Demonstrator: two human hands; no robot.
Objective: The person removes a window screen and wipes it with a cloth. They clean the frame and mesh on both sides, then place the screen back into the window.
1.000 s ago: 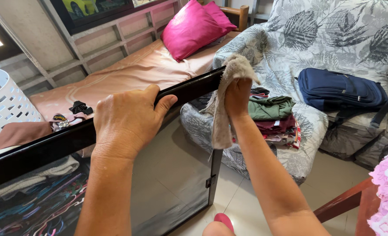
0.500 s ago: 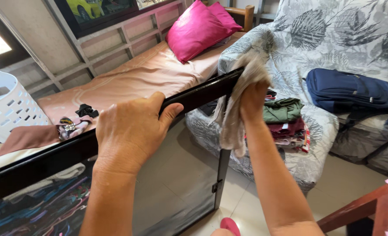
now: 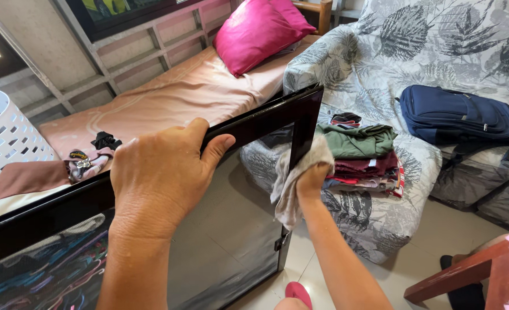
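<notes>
Hands meet on a glossy black frame point(image 3: 254, 123) that runs from the lower left of the frame up to a corner just right of centre, with a reflective glass panel point(image 3: 220, 229) below it. Seen from the head camera, the left hand point(image 3: 162, 172) sits at centre left, its fingers curled over the top edge of the frame and the thumb stretched along it, gripping it firmly. The right hand point(image 3: 311, 181), right of centre, is closed around a crumpled grey cloth point(image 3: 297, 178) and presses it against the frame's vertical side edge just under the corner; the cloth hangs down below the hand. Behind the frame, in the upper middle, a bed with a peach sheet point(image 3: 174, 97) carries a bright pink pillow point(image 3: 260, 31) at its far end and a few small dark items near the left. A white laundry basket point(image 3: 5, 138) stands at the left edge. On the right, a sofa under a grey leaf-print cover point(image 3: 426, 51) holds a stack of folded clothes point(image 3: 363, 155) just beside the right hand, and a navy backpack point(image 3: 461, 117) farther right. A reddish wooden chair arm point(image 3: 455, 275) shows at lower right.
</notes>
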